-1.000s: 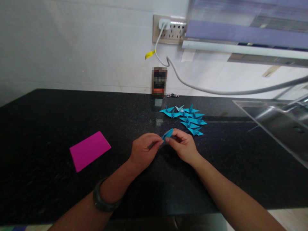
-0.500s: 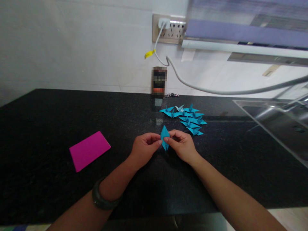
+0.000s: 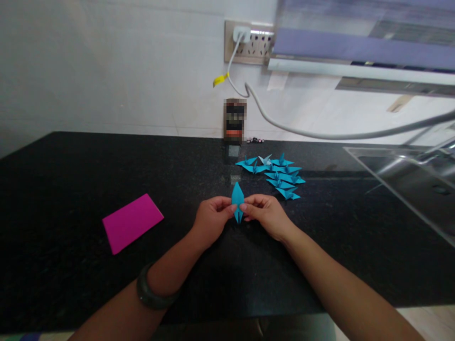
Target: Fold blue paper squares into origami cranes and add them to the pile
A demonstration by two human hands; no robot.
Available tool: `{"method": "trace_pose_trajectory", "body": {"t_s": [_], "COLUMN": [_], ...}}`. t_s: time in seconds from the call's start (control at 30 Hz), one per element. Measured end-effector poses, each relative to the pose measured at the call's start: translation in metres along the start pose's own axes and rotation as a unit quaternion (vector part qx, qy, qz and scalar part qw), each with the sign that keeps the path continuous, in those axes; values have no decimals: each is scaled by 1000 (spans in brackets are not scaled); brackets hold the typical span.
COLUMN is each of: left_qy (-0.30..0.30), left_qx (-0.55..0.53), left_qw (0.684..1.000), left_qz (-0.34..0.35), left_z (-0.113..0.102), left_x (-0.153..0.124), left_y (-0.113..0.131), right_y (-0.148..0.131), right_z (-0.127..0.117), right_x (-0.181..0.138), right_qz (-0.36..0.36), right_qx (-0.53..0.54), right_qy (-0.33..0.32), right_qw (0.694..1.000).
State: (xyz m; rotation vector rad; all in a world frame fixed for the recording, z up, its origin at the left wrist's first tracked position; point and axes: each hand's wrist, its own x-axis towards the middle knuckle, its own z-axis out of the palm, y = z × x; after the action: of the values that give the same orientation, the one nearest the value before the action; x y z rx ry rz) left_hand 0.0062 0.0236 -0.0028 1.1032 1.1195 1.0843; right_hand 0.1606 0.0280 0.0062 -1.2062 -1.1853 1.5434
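the head view looks forward and down across the counter [image 3: 88, 175].

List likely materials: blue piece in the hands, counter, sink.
Blue piece: paper, matte; crisp creases, sharp points.
Counter: likely polished stone, natural or engineered; black, finely speckled, glossy reflections.
Sink: probably stainless steel; grey, bright metallic highlights.
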Motion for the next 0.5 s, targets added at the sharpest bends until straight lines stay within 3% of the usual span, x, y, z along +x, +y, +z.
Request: {"method": "trace_pose_trajectory", "body": {"t_s": [0.33, 0.5], "left_qy": [-5, 14], "left_qx": [-13, -10], "left_qw": [1000, 1000], "left_qz": [-12, -16], "left_z": [4, 1], "left_x": [-2, -3], "left_y": [4, 8], "right_y": [1, -2], "right_z": [1, 5], "right_x": [-3, -5], "right_qz": [-50, -36], "right_qx": [-143, -128], "right_qy": [25, 4], "right_qw": [988, 991]}}
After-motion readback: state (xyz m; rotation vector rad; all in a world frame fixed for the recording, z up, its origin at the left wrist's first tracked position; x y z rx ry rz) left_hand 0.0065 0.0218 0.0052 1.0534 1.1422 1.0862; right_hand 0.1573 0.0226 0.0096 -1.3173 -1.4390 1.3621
